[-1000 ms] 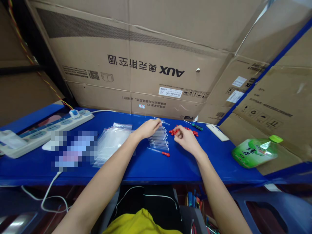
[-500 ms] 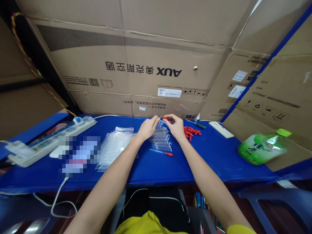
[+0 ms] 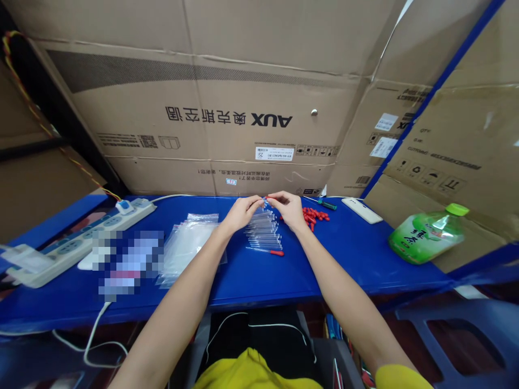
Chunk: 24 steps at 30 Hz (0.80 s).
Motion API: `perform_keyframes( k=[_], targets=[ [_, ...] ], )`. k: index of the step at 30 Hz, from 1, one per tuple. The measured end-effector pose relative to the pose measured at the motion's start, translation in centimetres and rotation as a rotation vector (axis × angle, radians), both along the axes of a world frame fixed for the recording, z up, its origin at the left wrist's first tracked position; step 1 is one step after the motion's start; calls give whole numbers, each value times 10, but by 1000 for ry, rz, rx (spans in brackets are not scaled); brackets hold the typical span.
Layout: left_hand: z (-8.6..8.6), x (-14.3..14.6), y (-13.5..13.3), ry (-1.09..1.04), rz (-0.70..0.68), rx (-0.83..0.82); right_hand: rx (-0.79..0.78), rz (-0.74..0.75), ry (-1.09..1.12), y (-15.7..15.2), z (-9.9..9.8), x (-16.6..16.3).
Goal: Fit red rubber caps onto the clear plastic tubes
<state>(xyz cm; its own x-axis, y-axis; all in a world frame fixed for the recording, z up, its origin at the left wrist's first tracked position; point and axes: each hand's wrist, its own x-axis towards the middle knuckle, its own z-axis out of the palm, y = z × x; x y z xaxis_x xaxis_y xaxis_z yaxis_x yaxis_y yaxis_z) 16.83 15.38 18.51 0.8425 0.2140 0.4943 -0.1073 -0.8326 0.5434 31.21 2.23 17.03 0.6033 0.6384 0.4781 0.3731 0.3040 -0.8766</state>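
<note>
My left hand (image 3: pixel 242 213) and my right hand (image 3: pixel 289 208) meet fingertip to fingertip at the far end of a row of clear glass dropper tubes (image 3: pixel 263 231). The left fingers pinch the end of one thin tube, mostly hidden. Between my right thumb and fingers is a red rubber bulb (image 3: pixel 269 198), pressed against that tube's end; how far it sits on is too small to tell. Nearest me lies a dropper with its red bulb fitted (image 3: pixel 277 253). Loose red bulbs (image 3: pixel 314 215) are heaped just right of my right hand.
Clear zip bags (image 3: pixel 186 251) lie left of the tubes, beside a blurred-out phone (image 3: pixel 132 265) and a power strip (image 3: pixel 91 236). On the right are a green-handled screwdriver (image 3: pixel 326 205), a white phone (image 3: pixel 362 210) and a green bottle (image 3: pixel 425 236). Cardboard (image 3: pixel 227 146) walls the back.
The head view has shifted slightly. My fingertips have drawn a little closer together over the red bulb, and less of it shows. The things on the table lie as before.
</note>
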Motion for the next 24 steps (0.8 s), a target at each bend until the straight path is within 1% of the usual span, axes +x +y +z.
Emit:
perform_keyframes(
  k=[3,7,11,18,24],
  targets=[
    [-1,-1,1,7,-24,-3,-8,39,-4,-3,1,2],
    [0,-2,2,25,-66,1,-61,56,-15,-6,2,3],
    [1,-3,2,33,-95,12,-45,76,-14,-8,2,4],
    [1,-3,4,44,-62,90,-15,101,-45,-7,-1,5],
    [-1,-4,8,66,-22,182,-27,112,-65,-6,-4,7]
  ],
)
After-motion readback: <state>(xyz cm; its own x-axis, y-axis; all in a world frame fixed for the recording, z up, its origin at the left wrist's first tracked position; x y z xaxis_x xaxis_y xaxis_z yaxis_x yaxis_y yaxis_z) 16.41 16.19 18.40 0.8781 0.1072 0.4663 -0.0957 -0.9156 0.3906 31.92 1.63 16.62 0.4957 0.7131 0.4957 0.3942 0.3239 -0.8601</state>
